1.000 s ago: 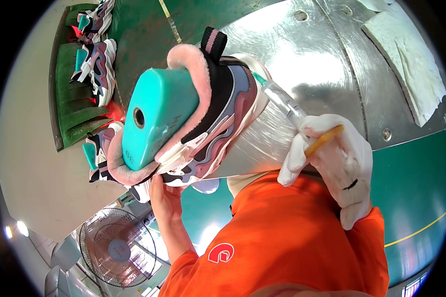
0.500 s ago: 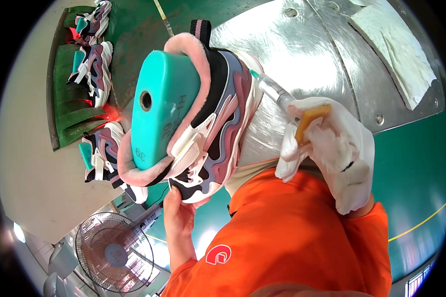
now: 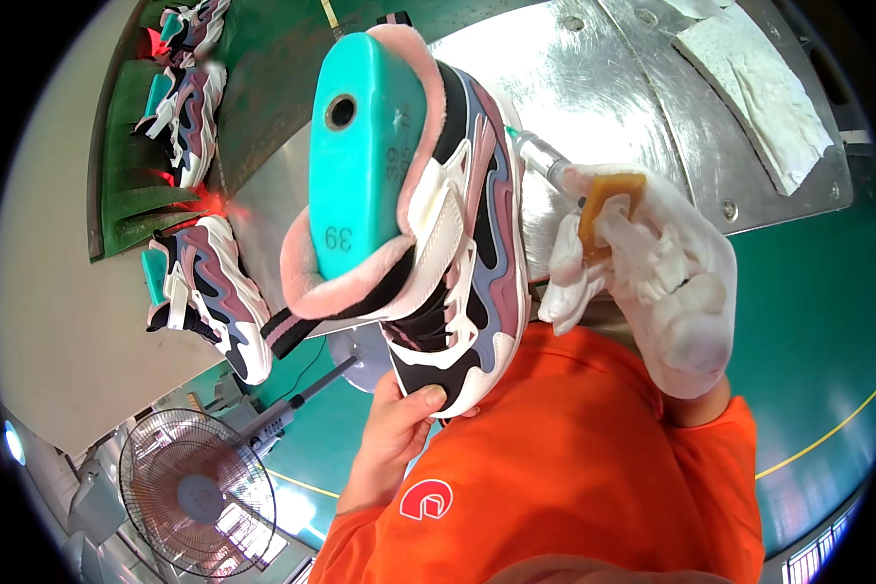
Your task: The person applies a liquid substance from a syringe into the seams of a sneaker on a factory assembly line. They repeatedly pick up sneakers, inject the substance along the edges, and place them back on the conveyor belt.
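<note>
A sneaker (image 3: 472,253) in pink, black, white and grey-blue with a plush pink collar is tilted up in front of me. A teal shoe last (image 3: 360,185) with a round hole fills its opening. My left hand (image 3: 399,419), bare, grips the shoe at the toe, thumb on top. My right hand (image 3: 667,282), in a white glove, is closed around a clear syringe (image 3: 543,158) with a green tip. The tip is at the sole edge; whether it touches, I cannot tell. A flat amber piece (image 3: 594,229) is also held in that hand.
At left, similar shoes with lasts stand near a green strip curtain (image 3: 127,165) lit red inside; the nearest shoe (image 3: 214,292) is on a pale surface. A metal table (image 3: 633,107) bears a white cloth (image 3: 759,92). A fan (image 3: 200,496) stands lower left.
The shoe has swung to the right and turned more upright, with my left hand moving right along with it. The syringe tip stays by the sole edge.
</note>
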{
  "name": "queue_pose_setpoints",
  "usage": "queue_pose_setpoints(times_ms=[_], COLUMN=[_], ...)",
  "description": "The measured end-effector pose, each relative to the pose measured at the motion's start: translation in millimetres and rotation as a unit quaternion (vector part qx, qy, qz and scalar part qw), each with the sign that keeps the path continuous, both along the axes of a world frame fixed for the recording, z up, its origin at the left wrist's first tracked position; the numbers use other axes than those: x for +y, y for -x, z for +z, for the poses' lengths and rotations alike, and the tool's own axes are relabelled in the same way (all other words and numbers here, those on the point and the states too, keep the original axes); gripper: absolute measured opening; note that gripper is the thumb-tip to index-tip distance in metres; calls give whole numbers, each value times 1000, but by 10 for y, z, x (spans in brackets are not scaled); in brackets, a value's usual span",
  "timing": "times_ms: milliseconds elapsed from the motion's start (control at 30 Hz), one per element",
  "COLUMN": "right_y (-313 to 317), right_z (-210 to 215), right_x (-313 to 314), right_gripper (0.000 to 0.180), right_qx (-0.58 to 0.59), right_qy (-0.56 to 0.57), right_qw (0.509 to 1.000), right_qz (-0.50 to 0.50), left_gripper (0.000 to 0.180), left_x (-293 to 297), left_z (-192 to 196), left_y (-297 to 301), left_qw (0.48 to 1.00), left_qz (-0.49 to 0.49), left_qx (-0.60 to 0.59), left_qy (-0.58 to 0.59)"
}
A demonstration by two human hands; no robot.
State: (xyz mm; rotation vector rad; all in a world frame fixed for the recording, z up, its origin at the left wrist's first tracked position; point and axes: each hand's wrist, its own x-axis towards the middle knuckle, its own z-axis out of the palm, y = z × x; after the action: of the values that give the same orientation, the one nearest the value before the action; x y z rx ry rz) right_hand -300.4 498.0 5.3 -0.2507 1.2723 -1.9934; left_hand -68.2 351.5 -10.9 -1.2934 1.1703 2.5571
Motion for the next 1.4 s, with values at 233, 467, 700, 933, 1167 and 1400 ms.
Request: queue_pose_setpoints(times_ms=[233,467,700,933,1167,1400], right_y=[-7,-37,7,-17,115,315], right_z=[-36,1,-216,-401,-376,-531], right_x=[159,241,348,153,-99,-482], right_gripper=[80,88,94,89,88,63], right_qx=[-93,-84,47,228,350,660], right_qy=[112,94,93,20,-49,-78], right_qw=[988,990,994,971,935,742], right_qz=[60,61,-34,-71,-3,-83], left_gripper=[43,43,48,62,49,51], left_x=[66,29,-735,-705,-914,-1028], left_z=[13,11,221,446,427,454], left_y=[73,43,66,1002,1467,1545], left_qw=[1000,1000,926,682,749,774], left_qz=[4,15,-96,-157,-127,-146], left_qx=[11,24,-115,79,60,67], left_qy=[-29,2,346,710,648,613])
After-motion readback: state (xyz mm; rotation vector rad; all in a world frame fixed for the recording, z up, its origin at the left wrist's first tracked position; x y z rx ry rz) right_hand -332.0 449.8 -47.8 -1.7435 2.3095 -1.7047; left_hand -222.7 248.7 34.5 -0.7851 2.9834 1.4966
